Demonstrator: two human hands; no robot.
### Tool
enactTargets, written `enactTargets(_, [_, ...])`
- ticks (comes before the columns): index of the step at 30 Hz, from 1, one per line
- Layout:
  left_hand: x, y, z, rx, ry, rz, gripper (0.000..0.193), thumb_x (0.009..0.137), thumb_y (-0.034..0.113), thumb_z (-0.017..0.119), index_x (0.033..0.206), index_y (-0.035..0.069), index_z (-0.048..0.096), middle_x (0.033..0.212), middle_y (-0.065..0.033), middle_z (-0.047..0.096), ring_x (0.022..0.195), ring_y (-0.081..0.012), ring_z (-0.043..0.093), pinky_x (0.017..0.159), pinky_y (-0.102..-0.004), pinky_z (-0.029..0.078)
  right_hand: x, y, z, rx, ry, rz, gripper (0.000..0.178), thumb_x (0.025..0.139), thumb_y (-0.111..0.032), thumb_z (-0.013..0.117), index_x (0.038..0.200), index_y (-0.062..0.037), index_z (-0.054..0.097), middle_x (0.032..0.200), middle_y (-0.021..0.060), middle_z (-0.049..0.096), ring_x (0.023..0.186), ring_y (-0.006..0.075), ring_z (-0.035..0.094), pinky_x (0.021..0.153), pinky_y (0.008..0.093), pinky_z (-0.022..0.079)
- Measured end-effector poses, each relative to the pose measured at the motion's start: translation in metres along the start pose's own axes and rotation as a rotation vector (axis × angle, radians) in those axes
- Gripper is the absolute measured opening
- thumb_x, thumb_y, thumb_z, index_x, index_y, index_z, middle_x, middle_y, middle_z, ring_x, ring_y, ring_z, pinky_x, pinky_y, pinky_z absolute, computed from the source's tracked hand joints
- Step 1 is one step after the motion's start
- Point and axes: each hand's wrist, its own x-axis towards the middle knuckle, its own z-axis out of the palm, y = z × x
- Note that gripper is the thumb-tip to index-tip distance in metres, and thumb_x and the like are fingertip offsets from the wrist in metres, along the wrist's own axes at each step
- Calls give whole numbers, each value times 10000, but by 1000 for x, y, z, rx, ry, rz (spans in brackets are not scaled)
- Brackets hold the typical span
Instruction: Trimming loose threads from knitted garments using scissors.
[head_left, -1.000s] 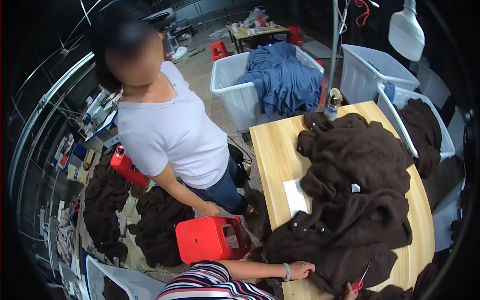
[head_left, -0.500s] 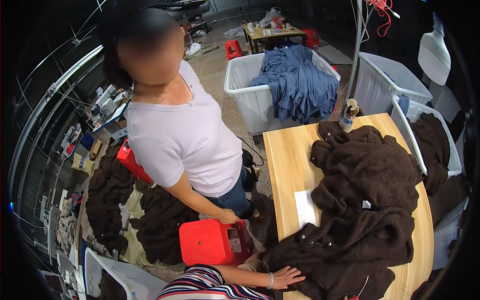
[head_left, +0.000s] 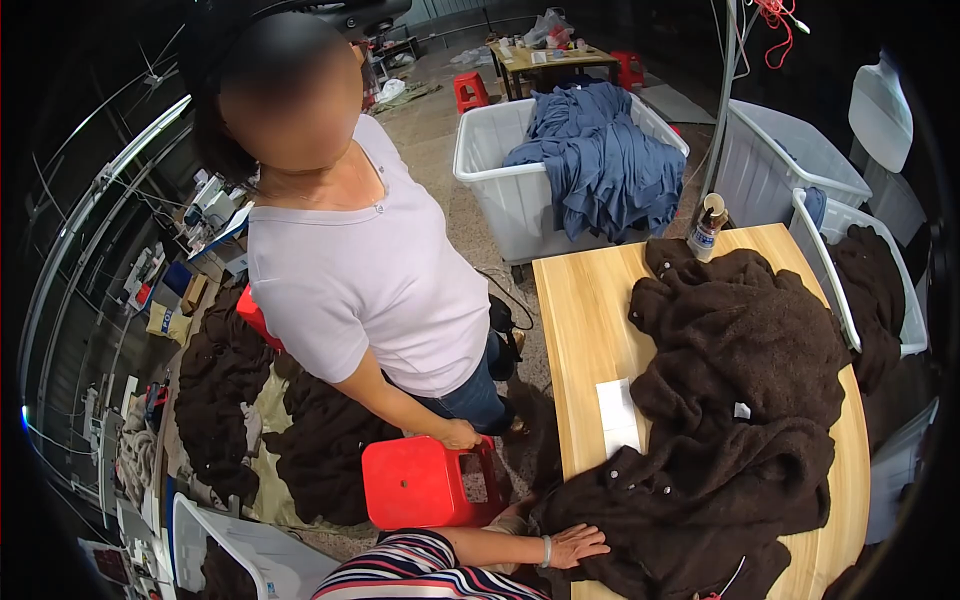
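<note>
My left hand (head_left: pixel 580 546), a pale bracelet at its wrist, lies flat with fingers stretched out on a dark brown fleecy garment (head_left: pixel 690 500). That garment has small shiny buttons or snaps and is spread over the near part of the wooden table (head_left: pixel 580 330). Beyond it more brown fleece (head_left: pixel 740 330) is heaped up, a small white tag (head_left: pixel 742 411) showing on it. A white paper slip (head_left: pixel 618 415) rests at the table's left side. At the lower edge a thin pale-tipped tool (head_left: pixel 735 572) with a bit of red is partly cut off. My right hand is out of the picture.
Left of the table a co-worker (head_left: pixel 370 270) in a pale top grips a red plastic stool (head_left: pixel 410 485). A brown bottle (head_left: pixel 704 235) stands at the table's far edge. White bins (head_left: pixel 500 200) hold blue and brown cloth; brown garments (head_left: pixel 320 450) lie on the left.
The whole view has shifted slightly, so the table sits a little further right. My left hand stays on the garment, and the co-worker still holds the stool.
</note>
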Motion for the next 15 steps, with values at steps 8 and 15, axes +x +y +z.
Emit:
enactTargets(8, [1, -1, -2, -14, -4, 6, 753, 594, 106, 750, 1302, 69, 496, 1180, -107, 452, 1112, -280, 435, 944, -372, 360, 31, 36, -16, -48, -80, -12, 295, 801, -259, 797, 974, -90, 628, 604, 47, 568, 430, 128, 467, 403, 279, 381])
enactTargets(15, [3, -4, -4, -30, -65, 22, 790, 619, 260, 834, 1308, 89, 488, 1187, -109, 437, 1110, -290, 428, 943, -391, 351, 25, 27, -11, -254, -11, -288, 469, 792, -283, 806, 1131, -21, 615, 893, 112, 670, 748, 222, 629, 693, 334, 524])
